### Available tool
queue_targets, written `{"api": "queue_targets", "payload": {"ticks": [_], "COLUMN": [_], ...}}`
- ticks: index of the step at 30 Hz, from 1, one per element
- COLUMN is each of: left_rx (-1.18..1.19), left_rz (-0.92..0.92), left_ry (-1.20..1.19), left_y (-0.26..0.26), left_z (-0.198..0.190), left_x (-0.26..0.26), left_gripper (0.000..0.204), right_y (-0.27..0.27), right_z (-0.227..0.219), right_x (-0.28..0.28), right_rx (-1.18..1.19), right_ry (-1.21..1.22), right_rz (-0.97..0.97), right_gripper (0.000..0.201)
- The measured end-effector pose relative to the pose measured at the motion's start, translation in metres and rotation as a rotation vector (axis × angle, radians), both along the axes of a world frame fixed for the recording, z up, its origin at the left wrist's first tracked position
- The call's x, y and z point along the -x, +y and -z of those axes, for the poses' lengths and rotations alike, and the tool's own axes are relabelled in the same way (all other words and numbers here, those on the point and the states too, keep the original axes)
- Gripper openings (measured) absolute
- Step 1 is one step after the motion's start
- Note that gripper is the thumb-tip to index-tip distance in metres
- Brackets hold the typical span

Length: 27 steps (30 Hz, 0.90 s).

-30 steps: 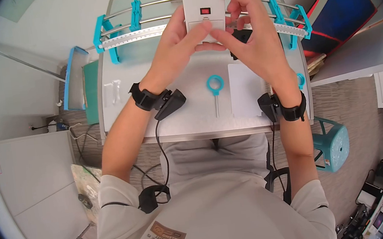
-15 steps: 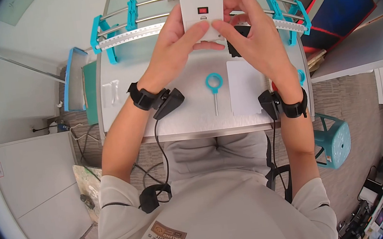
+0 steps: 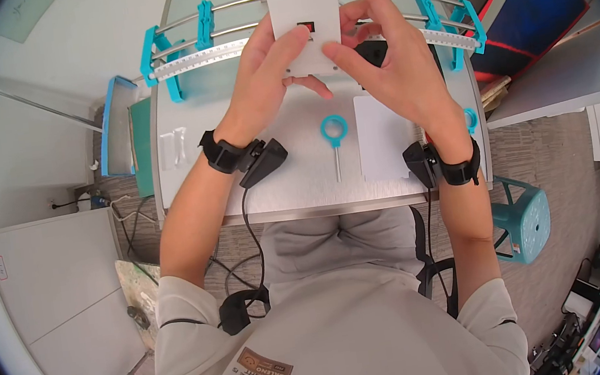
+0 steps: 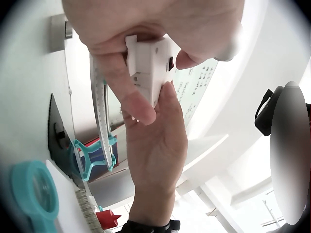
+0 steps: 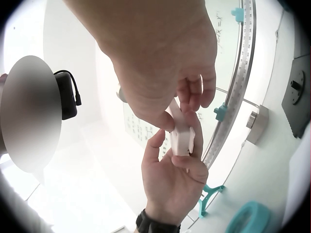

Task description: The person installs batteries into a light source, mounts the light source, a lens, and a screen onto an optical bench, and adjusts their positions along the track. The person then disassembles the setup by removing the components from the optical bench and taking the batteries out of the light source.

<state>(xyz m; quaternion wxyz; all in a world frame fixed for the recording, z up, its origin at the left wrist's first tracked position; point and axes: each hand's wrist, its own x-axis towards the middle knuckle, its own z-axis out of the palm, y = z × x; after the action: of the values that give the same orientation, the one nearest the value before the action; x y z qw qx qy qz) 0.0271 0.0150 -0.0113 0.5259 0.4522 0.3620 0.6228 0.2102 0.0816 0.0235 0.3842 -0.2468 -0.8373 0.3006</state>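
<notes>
A white box (image 3: pixel 324 16) with a black-framed red switch (image 3: pixel 306 26) is held up above the table between both hands. My left hand (image 3: pixel 262 80) grips its left side, the thumb lying over the lower part of the switch. At the lower right edge my right hand (image 3: pixel 401 62) pinches the box, thumb in front and fingers behind. In the left wrist view the box (image 4: pixel 159 60) shows its side, with a thin white piece (image 4: pixel 131 54) sticking out at one end. The right wrist view shows the box (image 5: pixel 181 141) end-on between the hands.
Behind the hands, a white ruled scale (image 3: pixel 202 59) and metal rods run between teal supports (image 3: pixel 149 56). A teal ring-handled tool (image 3: pixel 334 132) and a white sheet (image 3: pixel 380 140) lie on the table (image 3: pixel 271 198). A teal stool (image 3: pixel 529 227) stands at the right.
The box has moved left and slightly down. My left thumb has shifted from the box's lower part up to the switch, and the right thumb now sits nearer the box's right edge.
</notes>
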Motion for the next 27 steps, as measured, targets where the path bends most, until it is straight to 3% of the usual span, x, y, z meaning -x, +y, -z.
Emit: {"api": "queue_targets", "payload": {"ticks": [19,22,25,27], "left_rx": [0.024,0.041,0.092,-0.058], "left_rz": [0.057,0.008,0.079,-0.155], "left_ry": [-0.068,0.014,0.131,0.399], "left_y": [0.006,0.001,0.002,0.005], "left_z": [0.000,-0.003,-0.002,-0.005], "left_x": [0.002,-0.003,0.004,0.005], "left_gripper": [0.051,0.057,0.048,0.040], "right_y": [0.006,0.003,0.004,0.007], "right_z": [0.008,0.003,-0.004,-0.002], "right_x": [-0.001,-0.002,-0.008,-0.009], "right_rx": [-0.118,0.062,0.152,0.238], "right_ry": [0.064,0.076,0.026,0.055], "right_rz": [-0.038,0.033,0.016,-0.015], "right_gripper": [0.063,0.053,0.043,0.040]}}
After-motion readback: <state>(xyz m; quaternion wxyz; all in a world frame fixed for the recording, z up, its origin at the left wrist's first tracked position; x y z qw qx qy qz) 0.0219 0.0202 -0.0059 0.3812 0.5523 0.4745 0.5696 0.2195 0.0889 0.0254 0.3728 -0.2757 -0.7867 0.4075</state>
